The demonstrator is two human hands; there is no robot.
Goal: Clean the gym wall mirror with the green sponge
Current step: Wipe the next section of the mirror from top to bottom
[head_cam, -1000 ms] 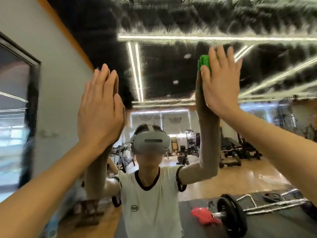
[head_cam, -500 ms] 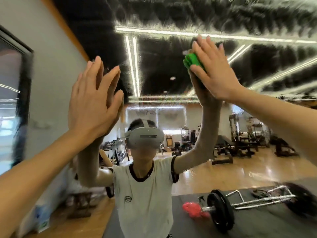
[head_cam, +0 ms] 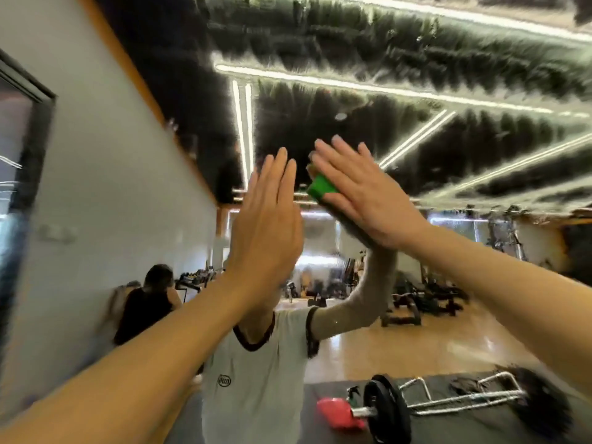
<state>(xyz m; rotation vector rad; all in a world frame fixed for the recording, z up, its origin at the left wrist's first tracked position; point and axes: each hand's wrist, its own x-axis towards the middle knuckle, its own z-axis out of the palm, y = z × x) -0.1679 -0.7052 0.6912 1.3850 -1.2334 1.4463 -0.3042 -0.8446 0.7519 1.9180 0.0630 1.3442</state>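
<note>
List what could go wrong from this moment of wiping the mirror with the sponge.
1. The right hand presses the green sponge with straight fingers, not a grip, so it may slip off the wet mirror and drop.
2. The left hand lies flat against the glass and may leave prints on it.
3. The glass above the sponge is streaked with runs of liquid, which may dry into marks if not wiped.

Sponge (head_cam: 321, 188) lower, nearer left hand (head_cam: 266, 219)
</note>
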